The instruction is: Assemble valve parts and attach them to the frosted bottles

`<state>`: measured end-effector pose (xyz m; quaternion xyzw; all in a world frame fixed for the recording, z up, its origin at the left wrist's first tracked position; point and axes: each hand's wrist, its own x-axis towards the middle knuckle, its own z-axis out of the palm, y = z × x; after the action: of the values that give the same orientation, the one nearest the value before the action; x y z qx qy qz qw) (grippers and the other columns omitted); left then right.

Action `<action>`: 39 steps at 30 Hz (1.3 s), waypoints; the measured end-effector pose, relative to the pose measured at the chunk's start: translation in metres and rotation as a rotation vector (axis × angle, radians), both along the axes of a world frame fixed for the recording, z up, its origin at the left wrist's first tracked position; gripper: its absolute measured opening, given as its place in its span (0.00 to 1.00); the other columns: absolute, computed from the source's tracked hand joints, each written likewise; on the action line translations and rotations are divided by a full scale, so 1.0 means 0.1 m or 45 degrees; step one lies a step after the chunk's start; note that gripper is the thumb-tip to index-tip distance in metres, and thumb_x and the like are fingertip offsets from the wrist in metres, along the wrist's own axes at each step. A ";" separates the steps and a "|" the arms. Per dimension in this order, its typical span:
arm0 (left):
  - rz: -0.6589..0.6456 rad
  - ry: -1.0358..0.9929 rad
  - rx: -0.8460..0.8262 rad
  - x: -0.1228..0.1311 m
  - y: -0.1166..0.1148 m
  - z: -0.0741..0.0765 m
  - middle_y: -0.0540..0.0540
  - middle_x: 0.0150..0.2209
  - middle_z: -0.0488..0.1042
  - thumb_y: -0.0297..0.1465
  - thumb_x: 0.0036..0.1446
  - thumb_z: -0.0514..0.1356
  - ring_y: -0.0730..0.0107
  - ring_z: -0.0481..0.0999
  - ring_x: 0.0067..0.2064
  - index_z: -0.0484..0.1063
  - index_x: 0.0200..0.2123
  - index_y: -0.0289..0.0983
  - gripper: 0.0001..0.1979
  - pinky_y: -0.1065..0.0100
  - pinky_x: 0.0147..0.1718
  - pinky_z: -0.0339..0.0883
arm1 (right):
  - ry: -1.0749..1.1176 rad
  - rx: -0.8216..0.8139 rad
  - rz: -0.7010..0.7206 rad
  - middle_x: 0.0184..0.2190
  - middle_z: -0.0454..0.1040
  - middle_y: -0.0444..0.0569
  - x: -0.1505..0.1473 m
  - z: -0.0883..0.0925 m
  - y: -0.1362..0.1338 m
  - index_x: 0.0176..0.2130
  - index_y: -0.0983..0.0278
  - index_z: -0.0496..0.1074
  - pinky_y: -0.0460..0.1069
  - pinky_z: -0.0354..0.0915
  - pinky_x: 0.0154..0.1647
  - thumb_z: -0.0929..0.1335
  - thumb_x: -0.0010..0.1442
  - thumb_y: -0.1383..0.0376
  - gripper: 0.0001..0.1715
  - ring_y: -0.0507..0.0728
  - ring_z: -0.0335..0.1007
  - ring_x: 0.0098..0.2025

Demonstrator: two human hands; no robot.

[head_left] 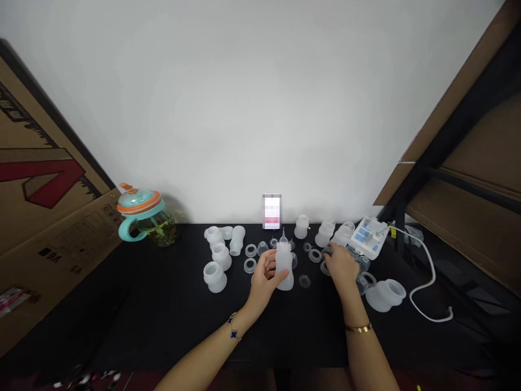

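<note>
Bottle (284,271) — upright, held between left fingers (266,260)

At lower centre, the left grip (264,278) holds a whitish bottle (284,266) upright. The right grip (342,265) is among clear parts (363,264), lower right.

Btl (284,267): frosted white, semi-transp, waisted body. L fingers (267,260) are gripping it abt mid-ht, thumb lying across front. It's standing approx upright, mouth facing up; can't tell if base is touching surface (183,309). Clear nipple (284,237), pointed, is showing right over btl mouth, tip pointing up; can't tell if it's sitting on mouth or standing behind. Clear parts (326,251): small, see-thru, lying clustered on surface R of btl, apart from it; R fingers (332,255) are hiding some, exact contact unclear.
</note>
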<state>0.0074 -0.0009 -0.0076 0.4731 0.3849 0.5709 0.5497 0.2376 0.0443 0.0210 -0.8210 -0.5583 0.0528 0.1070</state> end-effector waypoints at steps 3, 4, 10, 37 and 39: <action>-0.001 -0.004 -0.009 0.00 0.00 0.00 0.42 0.49 0.77 0.37 0.47 0.73 0.59 0.79 0.45 0.68 0.51 0.41 0.28 0.65 0.39 0.71 | 0.001 0.023 0.014 0.54 0.73 0.58 -0.03 0.01 -0.01 0.60 0.62 0.68 0.56 0.66 0.44 0.64 0.65 0.62 0.24 0.68 0.74 0.51; 0.000 -0.007 -0.015 0.01 0.00 0.00 0.42 0.49 0.77 0.37 0.47 0.73 0.59 0.79 0.45 0.68 0.51 0.41 0.28 0.65 0.39 0.71 | 0.001 0.038 0.018 0.55 0.73 0.58 -0.04 0.01 -0.01 0.60 0.62 0.68 0.56 0.66 0.44 0.64 0.65 0.62 0.25 0.68 0.74 0.51; 0.003 -0.005 -0.012 0.01 0.00 0.00 0.42 0.49 0.77 0.36 0.47 0.73 0.59 0.79 0.46 0.69 0.50 0.41 0.28 0.65 0.39 0.71 | 0.077 0.204 0.119 0.52 0.75 0.56 -0.13 0.01 -0.04 0.57 0.63 0.70 0.54 0.65 0.42 0.66 0.64 0.60 0.24 0.66 0.74 0.50; -0.016 -0.359 -0.265 -0.02 -0.02 0.09 0.45 0.43 0.80 0.37 0.51 0.69 0.57 0.79 0.44 0.71 0.51 0.41 0.23 0.68 0.36 0.66 | 2.531 0.149 0.053 0.37 0.81 0.50 -0.50 -0.01 -0.03 0.39 0.64 0.77 0.44 0.64 0.17 0.70 0.62 0.55 0.15 0.50 0.69 0.21; -0.028 -0.360 -0.249 -0.03 -0.02 0.06 0.45 0.43 0.80 0.37 0.53 0.68 0.58 0.79 0.44 0.71 0.51 0.41 0.23 0.68 0.36 0.66 | 2.576 0.130 0.036 0.35 0.81 0.49 -0.51 0.00 -0.03 0.40 0.64 0.76 0.43 0.64 0.17 0.69 0.63 0.56 0.14 0.50 0.68 0.21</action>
<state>0.0049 -0.0027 -0.0012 0.3364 0.3521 0.5854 0.6482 0.1870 0.0416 0.0208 -0.3786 -0.2168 0.7009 0.5643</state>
